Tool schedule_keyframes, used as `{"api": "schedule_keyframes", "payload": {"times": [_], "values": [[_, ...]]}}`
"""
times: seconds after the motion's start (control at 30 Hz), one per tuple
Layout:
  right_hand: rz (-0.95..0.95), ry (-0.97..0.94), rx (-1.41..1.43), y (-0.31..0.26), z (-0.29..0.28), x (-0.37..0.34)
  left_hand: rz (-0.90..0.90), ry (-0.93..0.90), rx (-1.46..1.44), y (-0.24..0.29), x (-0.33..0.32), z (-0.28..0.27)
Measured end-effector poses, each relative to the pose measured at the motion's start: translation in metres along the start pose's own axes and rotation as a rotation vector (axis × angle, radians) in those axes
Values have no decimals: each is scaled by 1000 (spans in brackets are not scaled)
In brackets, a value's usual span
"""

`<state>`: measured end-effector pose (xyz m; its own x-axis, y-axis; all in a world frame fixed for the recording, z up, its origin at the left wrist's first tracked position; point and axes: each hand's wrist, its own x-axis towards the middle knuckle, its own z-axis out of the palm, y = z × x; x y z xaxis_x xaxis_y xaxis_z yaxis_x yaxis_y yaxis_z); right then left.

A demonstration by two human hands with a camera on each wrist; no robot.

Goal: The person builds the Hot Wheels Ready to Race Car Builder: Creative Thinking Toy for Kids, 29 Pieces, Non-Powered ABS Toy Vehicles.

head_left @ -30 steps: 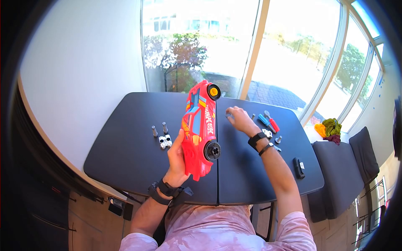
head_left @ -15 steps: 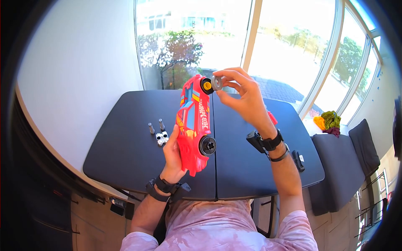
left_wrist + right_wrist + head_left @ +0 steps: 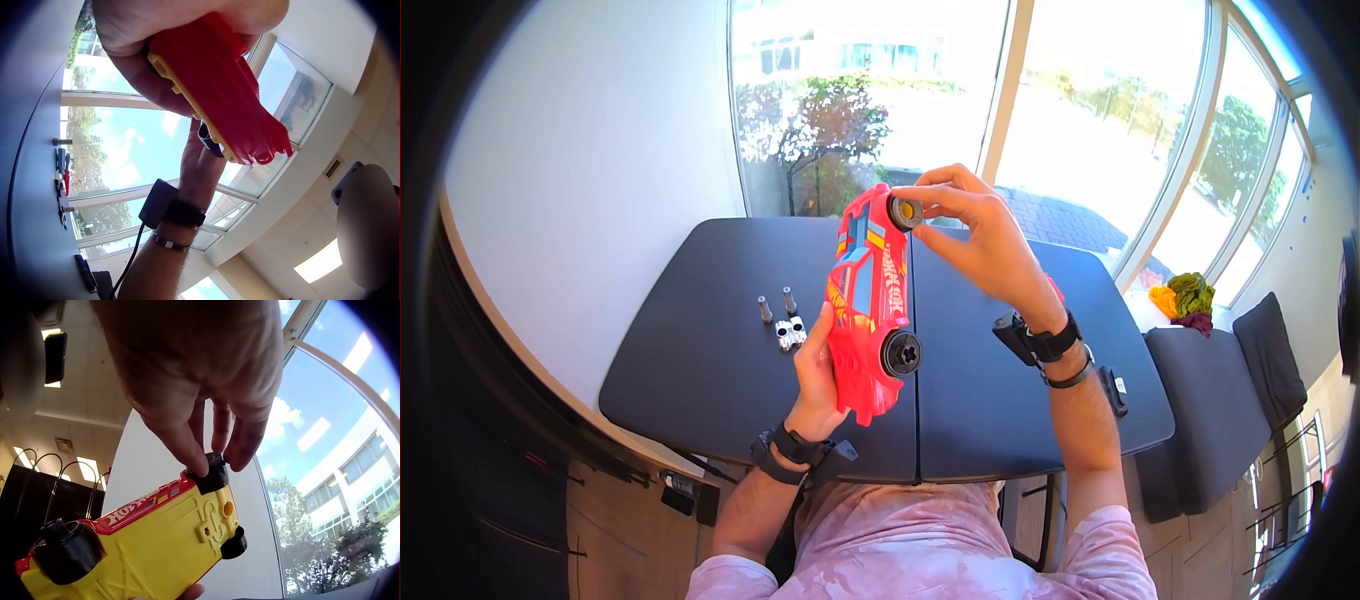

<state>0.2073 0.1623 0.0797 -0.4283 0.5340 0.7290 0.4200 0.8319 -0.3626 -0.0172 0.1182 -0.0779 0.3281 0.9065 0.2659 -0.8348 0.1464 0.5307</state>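
Note:
My left hand (image 3: 816,388) grips a red toy car (image 3: 866,310) by its lower end and holds it upright above the table. The thumb and fingers of my right hand (image 3: 980,235) pinch a clear grey ring-shaped piece (image 3: 917,222) against the car's upper wheel, around its yellow centre. In the right wrist view, the fingertips surround the black wheel (image 3: 212,474), hiding most of the ring; the car's yellow underside (image 3: 156,544) shows. A black wheel (image 3: 901,353) with a cross-shaped hub sits at the car's lower end.
On the dark table (image 3: 700,400), two grey pegs stand behind a chrome part (image 3: 791,333) at the left. A black case (image 3: 1113,390) lies at the right. In the left wrist view, screwdrivers (image 3: 67,170) lie on the table. Coloured cloths (image 3: 1185,300) rest beyond the right edge.
My right hand has come up from the table to the car with the grey ring, then moved it left against the upper wheel. My left hand keeps its grip on the car.

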Motion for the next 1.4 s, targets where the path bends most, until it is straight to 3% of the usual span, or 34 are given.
{"api": "schedule_keyframes", "payload": {"times": [0.6,0.7,0.8,0.9,1.0,1.2,1.3,1.4], "values": [[120,-18,162,4,-4,0,-4,15,26,0,-1,0],[106,24,95,4,-2,-2,-1,8,8,0,-1,-1],[188,-22,-209,6,-12,-3,25,34,30,0,1,-5],[249,47,-86,28,-16,-7,57,56,60,-1,1,-6],[284,43,-265,60,-24,-13,55,67,34,-1,1,-9],[250,-177,-777,198,-17,-80,32,50,10,-1,2,-9],[238,-416,-1128,221,-8,-104,13,86,0,1,1,-3],[186,-515,-1285,236,-2,-124,9,93,7,-1,2,-7]]}}
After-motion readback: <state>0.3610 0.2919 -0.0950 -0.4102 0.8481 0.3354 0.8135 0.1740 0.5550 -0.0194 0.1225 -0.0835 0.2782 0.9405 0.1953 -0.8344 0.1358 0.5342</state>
